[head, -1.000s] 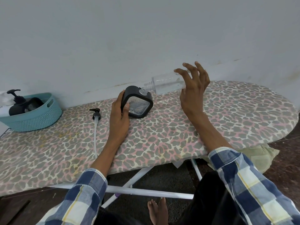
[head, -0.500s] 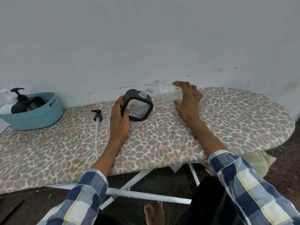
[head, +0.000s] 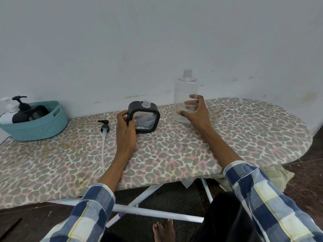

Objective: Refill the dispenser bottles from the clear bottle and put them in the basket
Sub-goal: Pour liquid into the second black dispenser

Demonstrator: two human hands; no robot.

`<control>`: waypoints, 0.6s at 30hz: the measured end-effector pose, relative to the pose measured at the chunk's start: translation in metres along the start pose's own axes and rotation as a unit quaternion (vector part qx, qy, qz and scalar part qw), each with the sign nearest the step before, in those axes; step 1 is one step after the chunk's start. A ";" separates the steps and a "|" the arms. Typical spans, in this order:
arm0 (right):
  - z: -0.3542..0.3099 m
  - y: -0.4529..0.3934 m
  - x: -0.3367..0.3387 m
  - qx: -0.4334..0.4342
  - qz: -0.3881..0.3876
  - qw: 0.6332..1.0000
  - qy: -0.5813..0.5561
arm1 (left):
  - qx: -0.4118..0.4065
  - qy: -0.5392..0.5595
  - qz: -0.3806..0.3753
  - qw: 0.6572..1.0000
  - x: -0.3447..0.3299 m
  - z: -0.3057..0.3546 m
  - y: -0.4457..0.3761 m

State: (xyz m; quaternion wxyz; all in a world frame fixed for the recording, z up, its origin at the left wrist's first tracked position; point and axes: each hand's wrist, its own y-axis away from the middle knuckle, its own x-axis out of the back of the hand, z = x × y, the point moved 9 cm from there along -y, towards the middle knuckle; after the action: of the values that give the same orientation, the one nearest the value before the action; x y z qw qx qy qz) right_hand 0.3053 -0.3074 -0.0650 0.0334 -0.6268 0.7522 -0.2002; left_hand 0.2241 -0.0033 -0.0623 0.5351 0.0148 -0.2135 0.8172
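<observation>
A black square dispenser bottle [head: 143,117] with a clear window stands on the ironing board, its neck open with no pump on it. My left hand [head: 126,130] grips its left edge. Its black pump with a long white tube [head: 104,135] lies on the board just left of my hand. To the right the clear bottle [head: 186,91] stands upright and uncapped, looking nearly empty. My right hand [head: 195,112] is curled round its lower part, thumb in front and fingers behind. The teal basket [head: 43,126] sits at the far left.
The basket holds a black pump bottle [head: 21,110] and a white pump bottle [head: 7,114]. The leopard-print board [head: 174,154] runs along a white wall; its front edge is near my sleeves. White legs, a folded cloth [head: 277,173] and bare feet are below.
My right hand has swung the clear bottle away from the dispenser's neck, from lying tilted to standing upright on the board at the right. My left hand still holds the dispenser.
</observation>
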 end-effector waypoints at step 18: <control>0.001 0.011 -0.015 0.007 -0.055 0.995 0.084 | -0.001 -0.080 -0.027 0.996 0.008 0.000 0.017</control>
State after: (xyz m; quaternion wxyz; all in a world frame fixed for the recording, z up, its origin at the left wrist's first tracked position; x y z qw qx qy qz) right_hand 0.2987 -0.2919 -0.0723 -0.0369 -0.6483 0.7152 -0.2587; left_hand 0.2060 -0.0019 -0.0655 0.5381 0.0855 -0.2565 0.7984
